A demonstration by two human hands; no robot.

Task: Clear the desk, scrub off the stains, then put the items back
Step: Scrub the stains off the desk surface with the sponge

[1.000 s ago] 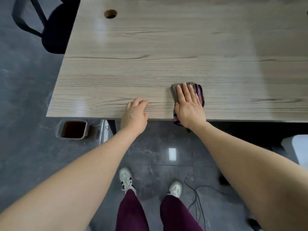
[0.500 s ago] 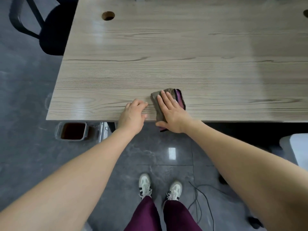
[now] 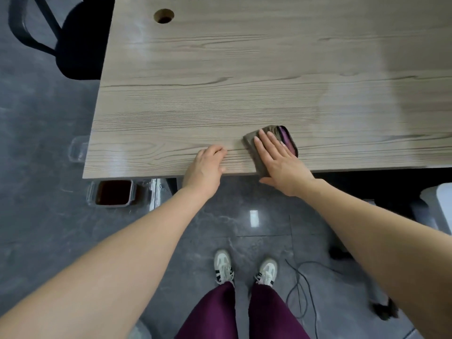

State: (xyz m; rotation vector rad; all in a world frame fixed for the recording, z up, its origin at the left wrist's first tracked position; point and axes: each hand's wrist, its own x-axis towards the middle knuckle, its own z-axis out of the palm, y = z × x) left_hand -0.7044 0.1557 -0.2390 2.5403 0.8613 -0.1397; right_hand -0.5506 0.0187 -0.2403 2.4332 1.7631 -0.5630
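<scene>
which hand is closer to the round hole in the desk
Left. The left hand rests at the desk's near edge, more nearly below the hole; the right hand, flat on the cloth, sits farther to the right.

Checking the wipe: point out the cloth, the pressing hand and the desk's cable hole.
cloth (image 3: 252, 143), head view, grey near corner.
right hand (image 3: 278, 162), head view, back of hand.
cable hole (image 3: 163, 16), head view, its opening.
</scene>
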